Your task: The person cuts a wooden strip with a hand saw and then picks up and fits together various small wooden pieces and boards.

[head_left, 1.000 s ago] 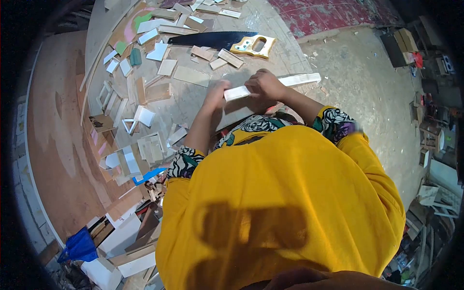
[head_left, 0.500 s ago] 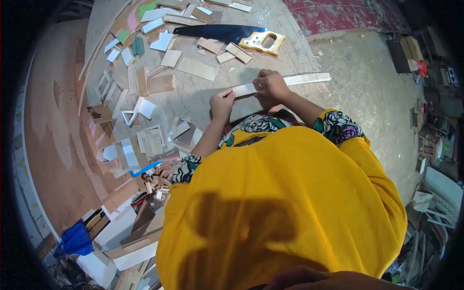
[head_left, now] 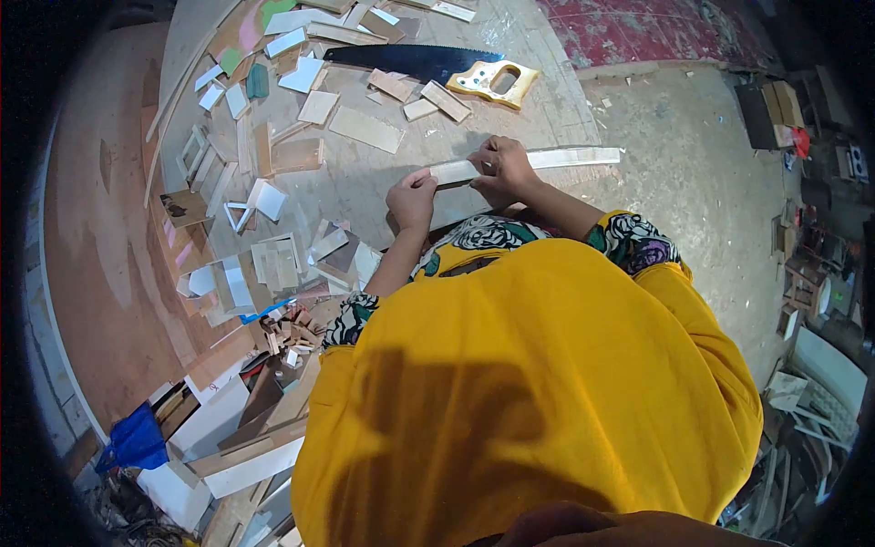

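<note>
A long, narrow strip of pale wood (head_left: 574, 158) lies across in front of me, its right part reaching past the worktable's edge. My left hand (head_left: 413, 199) pinches the strip's left end between thumb and fingers. Farther right along the same strip, my right hand (head_left: 504, 171) is closed around it, fingers over the top and thumb at the near side. Beyond my hands lies a handsaw (head_left: 415, 62) with a dark blade and a pale wooden handle, its handle to the right. A flat wooden board piece (head_left: 366, 129) rests between the saw and my left hand.
Several wood offcuts (head_left: 296, 155) cover the left of the worktable (head_left: 538, 118). A blue strip (head_left: 266, 312) and small scraps (head_left: 290, 333) lie nearer my left side. Bigger boards (head_left: 214, 419) and a blue cloth or bag (head_left: 135, 438) are at lower left. Concrete floor (head_left: 674, 182) shows at right.
My left hand has shifted slightly left and down, and my right hand slightly left along the view. The strip stays in both hands. The whole view has tilted a little.
</note>
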Demonstrator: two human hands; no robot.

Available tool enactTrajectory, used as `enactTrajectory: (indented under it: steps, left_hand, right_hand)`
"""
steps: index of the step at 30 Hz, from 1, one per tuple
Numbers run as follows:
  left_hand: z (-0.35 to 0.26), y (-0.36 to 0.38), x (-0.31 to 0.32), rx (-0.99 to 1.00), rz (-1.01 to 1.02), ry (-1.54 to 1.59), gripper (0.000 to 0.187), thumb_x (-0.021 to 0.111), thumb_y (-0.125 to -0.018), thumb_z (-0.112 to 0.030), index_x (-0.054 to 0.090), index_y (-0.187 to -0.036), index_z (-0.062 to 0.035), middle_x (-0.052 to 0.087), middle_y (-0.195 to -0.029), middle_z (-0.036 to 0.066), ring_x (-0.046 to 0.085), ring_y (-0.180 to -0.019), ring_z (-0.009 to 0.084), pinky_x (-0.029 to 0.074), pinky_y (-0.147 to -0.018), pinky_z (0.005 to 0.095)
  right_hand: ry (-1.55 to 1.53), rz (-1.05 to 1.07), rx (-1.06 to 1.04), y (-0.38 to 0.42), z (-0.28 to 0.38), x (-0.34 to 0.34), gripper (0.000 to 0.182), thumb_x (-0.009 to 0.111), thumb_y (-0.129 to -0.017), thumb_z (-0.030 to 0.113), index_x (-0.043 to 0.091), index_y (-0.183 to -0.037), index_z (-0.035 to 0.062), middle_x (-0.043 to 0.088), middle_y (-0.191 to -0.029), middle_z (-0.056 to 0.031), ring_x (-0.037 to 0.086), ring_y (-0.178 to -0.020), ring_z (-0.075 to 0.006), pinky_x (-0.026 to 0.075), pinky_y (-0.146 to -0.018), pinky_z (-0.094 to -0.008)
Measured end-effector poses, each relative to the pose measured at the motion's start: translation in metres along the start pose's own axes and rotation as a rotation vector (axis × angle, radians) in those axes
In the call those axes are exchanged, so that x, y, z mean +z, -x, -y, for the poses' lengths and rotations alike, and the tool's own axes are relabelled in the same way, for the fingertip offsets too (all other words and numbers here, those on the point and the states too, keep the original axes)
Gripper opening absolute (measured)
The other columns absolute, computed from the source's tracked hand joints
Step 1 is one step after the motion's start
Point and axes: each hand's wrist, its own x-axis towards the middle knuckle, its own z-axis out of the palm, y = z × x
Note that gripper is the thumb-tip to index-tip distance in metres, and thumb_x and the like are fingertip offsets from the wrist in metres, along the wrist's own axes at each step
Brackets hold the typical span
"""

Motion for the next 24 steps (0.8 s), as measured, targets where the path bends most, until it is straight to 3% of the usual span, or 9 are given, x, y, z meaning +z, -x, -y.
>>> enactTrajectory:
  steps: [5, 7, 10, 13, 16, 18, 19, 21, 24]
  left_hand:
    - [-0.030, 0.006, 0.003, 0.263, 0.029, -0.364, 0.040, 0.071, -0.062, -0.013, 0.063, -0.099, -0.0013, 0.063, -0.087, 0.009, 0.060, -0.079, 0.0244, 0.048, -0.073, 0.0320]
    - [-0.049, 0.014, 0.008, 0.870, -0.012, -0.623, 0.045, 0.073, -0.060, -0.014, 0.061, -0.102, -0.0038, 0.059, -0.092, 0.009, 0.055, -0.089, 0.0280, 0.046, -0.077, 0.0344]
    - [-0.035, 0.009, 0.019, 0.853, 0.228, -0.636, 0.044, 0.072, -0.061, -0.014, 0.060, -0.102, -0.0053, 0.057, -0.094, 0.009, 0.052, -0.091, 0.0274, 0.045, -0.077, 0.0347]
    - [-0.031, 0.007, 0.020, 0.856, 0.247, -0.619, 0.036, 0.071, -0.062, -0.016, 0.060, -0.094, -0.0063, 0.055, -0.090, 0.008, 0.052, -0.089, 0.0279, 0.046, -0.074, 0.0371]
    - [-0.042, 0.007, 0.021, 0.755, 0.287, -0.709, 0.030, 0.072, -0.062, -0.016, 0.060, -0.088, -0.0086, 0.055, -0.089, 0.007, 0.053, -0.088, 0.0277, 0.047, -0.072, 0.0376]
    - [-0.052, 0.005, 0.021, 0.700, 0.328, -0.784, 0.029, 0.072, -0.062, -0.017, 0.059, -0.086, -0.0092, 0.055, -0.088, 0.007, 0.054, -0.088, 0.0275, 0.048, -0.070, 0.0379]
    - [-0.056, 0.004, 0.021, 0.641, 0.374, -0.857, 0.027, 0.072, -0.062, -0.017, 0.059, -0.085, -0.0098, 0.055, -0.087, 0.007, 0.054, -0.087, 0.0272, 0.048, -0.069, 0.0381]
    - [-0.060, 0.004, 0.022, 0.629, 0.385, -0.868, 0.028, 0.072, -0.062, -0.018, 0.060, -0.085, -0.0097, 0.055, -0.087, 0.007, 0.054, -0.087, 0.0271, 0.049, -0.069, 0.0381]
    - [-0.066, 0.008, 0.021, 0.608, 0.404, -0.907, 0.028, 0.072, -0.063, -0.018, 0.060, -0.087, -0.0099, 0.054, -0.088, 0.007, 0.054, -0.087, 0.0268, 0.049, -0.068, 0.0380]
  right_hand:
    - [-0.146, 0.037, 0.023, -0.003, 0.002, -0.008, 0.038, 0.079, -0.054, 0.024, 0.066, -0.088, 0.0132, 0.056, -0.084, -0.0054, 0.054, -0.083, -0.0250, 0.041, -0.075, -0.0376]
    - [-0.095, 0.037, 0.021, -0.003, 0.002, -0.008, 0.037, 0.078, -0.054, 0.024, 0.066, -0.087, 0.0126, 0.056, -0.084, -0.0052, 0.054, -0.083, -0.0248, 0.041, -0.076, -0.0376]
    - [-0.039, 0.034, -0.023, -0.002, 0.003, -0.009, 0.036, 0.078, -0.055, 0.022, 0.066, -0.087, 0.0121, 0.057, -0.084, -0.0060, 0.054, -0.084, -0.0252, 0.041, -0.077, -0.0373]
    - [0.028, 0.094, -0.050, -0.007, 0.003, -0.021, 0.035, 0.076, -0.056, 0.018, 0.065, -0.088, 0.0104, 0.057, -0.088, -0.0073, 0.055, -0.086, -0.0260, 0.042, -0.079, -0.0366]
    - [-0.285, 0.273, -0.015, -0.023, -0.011, -0.048, 0.033, 0.072, -0.061, 0.017, 0.064, -0.092, 0.0096, 0.057, -0.092, -0.0099, 0.055, -0.088, -0.0269, 0.041, -0.082, -0.0379]
    - [0.096, -0.220, -0.006, -0.035, -0.022, -0.058, 0.022, 0.064, -0.070, 0.017, 0.063, -0.089, 0.0059, 0.057, -0.097, -0.0131, 0.054, -0.093, -0.0278, 0.041, -0.085, -0.0383]
    - [0.097, -0.219, -0.007, -0.042, -0.030, -0.062, 0.022, 0.064, -0.070, 0.017, 0.063, -0.089, 0.0059, 0.057, -0.097, -0.0131, 0.054, -0.093, -0.0278, 0.041, -0.085, -0.0383]
    - [0.737, 0.025, -0.100, -0.058, -0.046, -0.066, 0.024, 0.054, -0.075, 0.015, 0.058, -0.096, 0.0026, 0.054, -0.099, -0.0140, 0.052, -0.096, -0.0274, 0.043, -0.085, -0.0353]
    - [0.666, 0.055, -0.277, -0.069, -0.064, -0.052, 0.022, 0.048, -0.078, 0.015, 0.055, -0.095, 0.0015, 0.053, -0.102, -0.0135, 0.049, -0.100, -0.0274, 0.041, -0.089, -0.0342]
